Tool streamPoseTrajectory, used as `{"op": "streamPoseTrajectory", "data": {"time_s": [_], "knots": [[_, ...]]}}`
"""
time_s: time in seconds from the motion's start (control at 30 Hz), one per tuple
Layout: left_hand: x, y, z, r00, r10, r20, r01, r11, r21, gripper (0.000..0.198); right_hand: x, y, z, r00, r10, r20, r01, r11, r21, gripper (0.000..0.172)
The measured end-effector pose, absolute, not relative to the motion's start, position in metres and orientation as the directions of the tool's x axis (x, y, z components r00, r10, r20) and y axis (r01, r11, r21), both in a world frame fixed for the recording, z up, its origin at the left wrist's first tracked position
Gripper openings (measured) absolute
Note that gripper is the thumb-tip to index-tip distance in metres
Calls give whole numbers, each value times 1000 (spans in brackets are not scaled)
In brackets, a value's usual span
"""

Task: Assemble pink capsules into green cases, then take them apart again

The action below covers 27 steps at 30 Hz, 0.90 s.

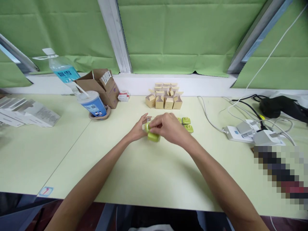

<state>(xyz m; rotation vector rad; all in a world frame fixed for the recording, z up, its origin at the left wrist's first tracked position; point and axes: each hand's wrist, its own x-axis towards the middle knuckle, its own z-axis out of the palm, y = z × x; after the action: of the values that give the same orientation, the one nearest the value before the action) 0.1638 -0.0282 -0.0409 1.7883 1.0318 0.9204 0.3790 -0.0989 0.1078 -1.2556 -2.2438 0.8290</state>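
Small green case [154,137] at mid-table, nearer than the open cardboard boxes [168,103].
R hand [168,126] pinches the case btwn thumb & fingers, motion-blurred; L hand [138,130] half-curled right beside it, can't tell if it grips. More green cases [189,128] sit on the table [144,179], just R of the R hand.

Seen in one view from head height above the near edge of a pale table [149,176], facing forward and down toward left hand [137,130] and right hand [169,126] at center; close enough to crop both forearms [214,166] at the bottom, wide enough to reach green blinds [192,35] across the top.
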Motion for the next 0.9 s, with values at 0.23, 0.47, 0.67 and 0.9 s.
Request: {"op": "streamPoseTrajectory", "data": {"time_s": [0.23,0.47,0.67,0.9], "knots": [[158,-25,-51,426,881,205,268,-340,902,124,366,-116,81,-673,698,-245,609,335,-719,17],[158,-27,-48,432,882,188,317,-344,884,136,366,-129,93,-770,569,-288,617,549,-564,19],[161,-35,-43,421,894,151,317,-301,899,141,399,-103,113,-462,886,26,608,339,-718,7],[169,-43,-8,458,854,246,473,-468,746,129,417,-55,79,-285,936,-208,493,-43,-869,40]]}}
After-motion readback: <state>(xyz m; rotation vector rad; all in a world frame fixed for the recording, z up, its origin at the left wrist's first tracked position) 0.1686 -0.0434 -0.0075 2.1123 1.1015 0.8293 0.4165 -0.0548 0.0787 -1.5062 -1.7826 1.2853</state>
